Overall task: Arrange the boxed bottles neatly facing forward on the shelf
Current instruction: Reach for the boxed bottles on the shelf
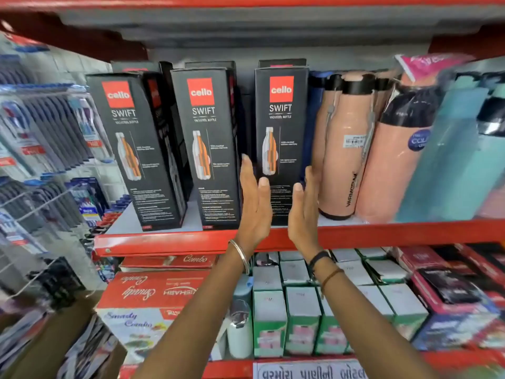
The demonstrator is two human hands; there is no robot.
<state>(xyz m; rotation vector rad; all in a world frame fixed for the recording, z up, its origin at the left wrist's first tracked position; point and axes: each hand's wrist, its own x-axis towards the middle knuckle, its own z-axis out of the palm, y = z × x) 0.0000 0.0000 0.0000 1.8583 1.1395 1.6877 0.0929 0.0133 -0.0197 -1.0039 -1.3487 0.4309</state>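
Head | left hand (255, 207), right hand (303, 212): flat, fingers spread, flanking rightmost boxed bottle (281, 132), gripping nothing

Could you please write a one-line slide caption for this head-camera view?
Open left hand and right hand flank the rightmost Cello box on the red shelf.

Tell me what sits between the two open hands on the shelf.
In the head view, the lower part of the rightmost Cello Swift box stands between the left hand and the right hand, both open and flat beside it.
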